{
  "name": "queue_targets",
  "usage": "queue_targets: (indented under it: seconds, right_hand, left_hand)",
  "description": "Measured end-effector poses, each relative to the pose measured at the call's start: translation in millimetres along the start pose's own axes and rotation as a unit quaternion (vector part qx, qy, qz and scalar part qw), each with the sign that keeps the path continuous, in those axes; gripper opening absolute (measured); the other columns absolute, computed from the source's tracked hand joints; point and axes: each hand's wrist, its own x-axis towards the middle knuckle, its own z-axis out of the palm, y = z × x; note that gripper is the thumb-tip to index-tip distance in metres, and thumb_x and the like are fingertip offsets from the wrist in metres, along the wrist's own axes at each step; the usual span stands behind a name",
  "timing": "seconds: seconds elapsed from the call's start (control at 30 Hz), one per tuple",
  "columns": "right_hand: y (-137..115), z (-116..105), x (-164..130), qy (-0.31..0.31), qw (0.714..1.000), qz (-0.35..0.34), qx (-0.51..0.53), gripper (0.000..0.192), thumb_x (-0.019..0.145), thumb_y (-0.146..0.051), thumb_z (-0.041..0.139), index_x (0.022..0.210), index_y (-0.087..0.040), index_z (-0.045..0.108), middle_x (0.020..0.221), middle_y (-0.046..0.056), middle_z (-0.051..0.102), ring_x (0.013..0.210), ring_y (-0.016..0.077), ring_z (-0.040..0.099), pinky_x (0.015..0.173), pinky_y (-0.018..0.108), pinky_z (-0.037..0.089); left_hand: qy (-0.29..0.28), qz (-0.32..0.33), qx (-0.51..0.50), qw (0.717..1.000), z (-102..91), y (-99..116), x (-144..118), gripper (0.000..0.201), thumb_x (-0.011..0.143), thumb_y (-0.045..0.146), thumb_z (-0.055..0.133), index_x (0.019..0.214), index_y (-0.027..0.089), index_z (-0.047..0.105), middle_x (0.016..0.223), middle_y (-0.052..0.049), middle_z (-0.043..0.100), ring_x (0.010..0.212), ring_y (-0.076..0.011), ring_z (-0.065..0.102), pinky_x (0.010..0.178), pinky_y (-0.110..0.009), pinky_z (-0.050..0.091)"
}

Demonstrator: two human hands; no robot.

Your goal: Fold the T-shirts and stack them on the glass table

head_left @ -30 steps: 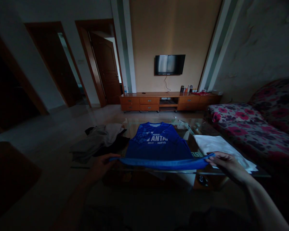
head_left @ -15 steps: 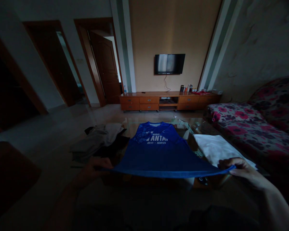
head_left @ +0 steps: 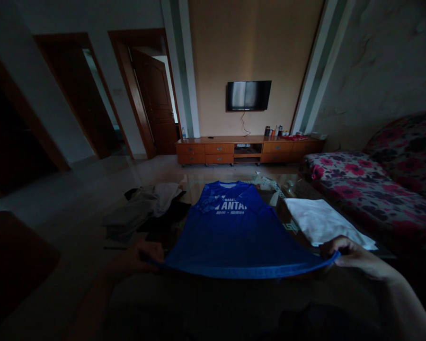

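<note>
Blue jersey [head_left: 234,227] lies flat on the bench [head_left: 287,189], unfolded; left hand [head_left: 142,258] and right hand [head_left: 344,251] pinch its hem corners.

A single head-worn camera looks forward and down across a glass coffee table [head_left: 287,187] whose near edge lies close below the lens. It faces the far wall, where a television [head_left: 249,95] hangs above a wooden cabinet [head_left: 248,150]. Doorways fill the left side, a floral sofa [head_left: 376,180] the right.
</note>
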Motion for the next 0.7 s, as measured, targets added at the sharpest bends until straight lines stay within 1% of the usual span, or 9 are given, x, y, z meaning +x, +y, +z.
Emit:
queue_targets:
  seconds: [0.1, 0.2, 0.3, 0.37, 0.4, 0.47, 0.53, 0.63, 0.7]
  right_hand:
    - [5, -3, 0, 0.004, 1.0, 0.002, 0.01, 0.035, 0.051, -0.045, 0.094, 0.07, -0.02, 0.078, 0.076, 0.009, 0.072, 0.073, 0.025, 0.065, 0.07, 0.035, 0.053]
    - [7, -2, 3, 0.022, 1.0, -0.001, -0.001, 0.038, 0.05, -0.047, 0.095, 0.071, -0.02, 0.077, 0.079, 0.009, 0.072, 0.076, 0.0248, 0.065, 0.071, 0.034, 0.054]
    - [5, 3, 12, 0.038, 0.999, -0.007, -0.005, 0.041, 0.054, -0.051, 0.093, 0.071, -0.019, 0.076, 0.07, 0.005, 0.066, 0.067, 0.018, 0.058, 0.062, 0.028, 0.049]
    - [1, 8, 21, 0.029, 0.999, -0.011, 0.012, 0.042, 0.06, -0.054, 0.09, 0.069, -0.018, 0.071, 0.063, 0.001, 0.058, 0.06, 0.0132, 0.051, 0.056, 0.025, 0.043]
    - [-2, 11, 27, 0.024, 0.999, -0.011, 0.025, 0.042, 0.063, -0.054, 0.089, 0.068, -0.018, 0.069, 0.061, -0.001, 0.055, 0.058, 0.0119, 0.049, 0.055, 0.024, 0.042]
    - [-9, 17, 41, 0.025, 0.998, -0.009, 0.052, 0.043, 0.066, -0.054, 0.088, 0.069, -0.018, 0.064, 0.063, -0.002, 0.054, 0.059, 0.0114, 0.05, 0.058, 0.024, 0.044]
    - [-14, 20, 58, 0.034, 0.997, -0.009, 0.069, 0.043, 0.067, -0.054, 0.088, 0.074, -0.019, 0.063, 0.068, -0.002, 0.059, 0.064, 0.0127, 0.055, 0.064, 0.026, 0.048]
    - [-17, 22, 90, 0.031, 0.998, -0.01, 0.054, 0.046, 0.069, -0.056, 0.086, 0.087, -0.019, 0.065, 0.076, 0.0, 0.064, 0.071, 0.0152, 0.06, 0.071, 0.03, 0.052]
    - [-14, 22, 115, 0.035, 0.999, -0.012, 0.021, 0.052, 0.068, -0.061, 0.084, 0.093, -0.019, 0.065, 0.075, 0.0, 0.064, 0.069, 0.0157, 0.061, 0.068, 0.031, 0.053]
  left_hand:
    - [0.002, -0.007, 0.0, 1.0, 0.1, 0, -1, 0.014, 0.078, 0.038, 0.083, 0.082, 0.024, 0.083, 0.084, -0.007, 0.072, 0.082, -0.0216, 0.066, 0.078, -0.034, 0.053]
    - [0.035, -0.023, 0.016, 0.999, -0.8, 0, -1, 0.02, 0.079, 0.042, 0.081, 0.082, 0.022, 0.082, 0.087, -0.007, 0.073, 0.084, -0.0215, 0.066, 0.079, -0.032, 0.053]
    - [0.084, -0.038, 0.049, 0.995, -1.8, 2, 7, 0.026, 0.082, 0.047, 0.076, 0.089, 0.022, 0.081, 0.092, -0.005, 0.073, 0.09, -0.0224, 0.066, 0.083, -0.031, 0.052]
    - [0.113, -0.065, 0.06, 0.99, -2.4, 4, 17, 0.033, 0.085, 0.051, 0.071, 0.096, 0.021, 0.079, 0.094, -0.005, 0.074, 0.09, -0.0231, 0.066, 0.083, -0.031, 0.052]
    - [0.129, -0.081, 0.06, 0.987, -2.8, 5, 25, 0.037, 0.087, 0.054, 0.068, 0.1, 0.021, 0.078, 0.094, -0.005, 0.074, 0.089, -0.0234, 0.067, 0.081, -0.032, 0.053]
    - [0.171, -0.1, 0.055, 0.979, -4.2, 5, 44, 0.043, 0.088, 0.058, 0.064, 0.105, 0.021, 0.075, 0.095, -0.005, 0.074, 0.088, -0.0241, 0.067, 0.079, -0.033, 0.054]
    - [0.21, -0.084, 0.064, 0.972, -6.8, -1, 67, 0.045, 0.087, 0.059, 0.063, 0.105, 0.02, 0.073, 0.099, -0.005, 0.074, 0.091, -0.0248, 0.068, 0.083, -0.033, 0.054]
    - [0.248, -0.042, 0.09, 0.964, -13.4, -20, 107, 0.047, 0.088, 0.06, 0.059, 0.105, 0.018, 0.071, 0.102, -0.006, 0.075, 0.099, -0.0258, 0.067, 0.09, -0.035, 0.052]
    - [0.274, -0.026, 0.099, 0.956, -19.2, -39, 132, 0.047, 0.088, 0.06, 0.057, 0.104, 0.017, 0.071, 0.103, -0.007, 0.075, 0.101, -0.0261, 0.067, 0.091, -0.035, 0.051]
